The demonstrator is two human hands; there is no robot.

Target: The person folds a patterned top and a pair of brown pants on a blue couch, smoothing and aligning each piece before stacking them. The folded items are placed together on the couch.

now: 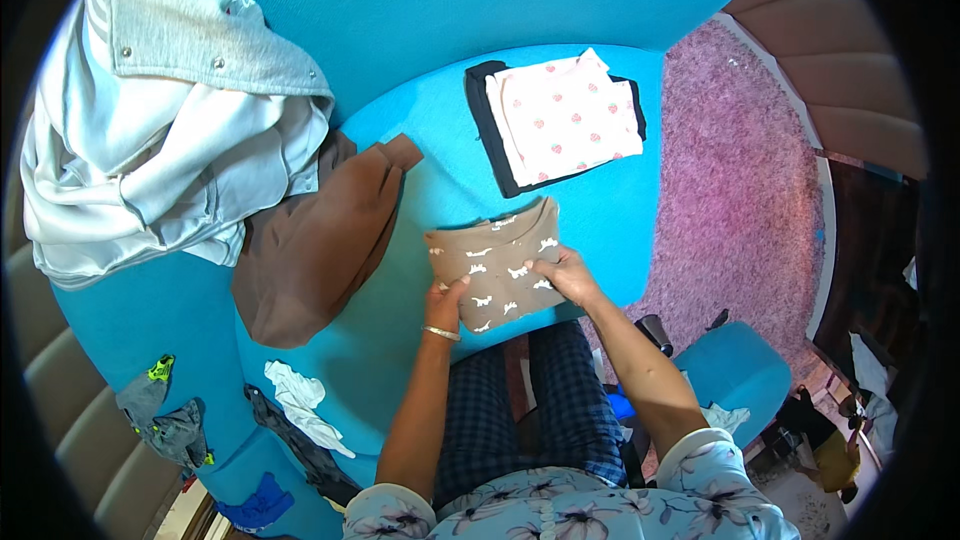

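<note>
A brown shirt with white animal prints (499,281), folded into a compact shape, is held above the front of the blue sofa seat. My left hand (448,305) grips its lower left side, thumb on top. On its right side, my right hand (568,277) holds the edge, with the thumb over the cloth. Beyond the shirt lies a folded white garment with a strawberry print (566,116), on top of a folded black garment (486,131). A brown garment (322,247) lies loosely heaped to the left of the held shirt.
A pale grey hooded garment (180,135) is piled at the left. Small grey garments (176,431), a white cloth (304,397), a dark garment (300,450) and a blue one (259,506) lie lower left. A blue stool (739,375) stands on the pink rug (727,202).
</note>
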